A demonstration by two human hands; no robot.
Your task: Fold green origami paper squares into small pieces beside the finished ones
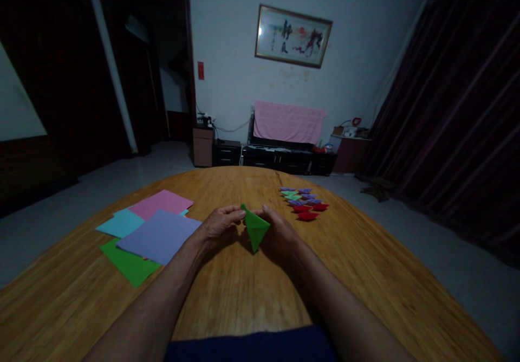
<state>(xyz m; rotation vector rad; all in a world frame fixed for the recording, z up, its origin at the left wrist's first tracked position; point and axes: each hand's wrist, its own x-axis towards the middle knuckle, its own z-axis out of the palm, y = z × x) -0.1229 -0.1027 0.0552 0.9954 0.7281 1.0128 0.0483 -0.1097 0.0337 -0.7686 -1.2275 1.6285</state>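
Note:
A piece of folded green paper is held up between both hands over the middle of the table. It narrows to a point at the bottom, and another tip sticks up at its upper left. My left hand pinches that upper left tip between thumb and fingers. On the other side, my right hand grips the right edge, its thumb on top and its other fingers mostly hidden behind the paper.
On the round wooden table, flat sheets of purple paper, pink paper, blue paper and green paper overlap at left. Several small folded paper boats, including a red boat, stand in rows at right.

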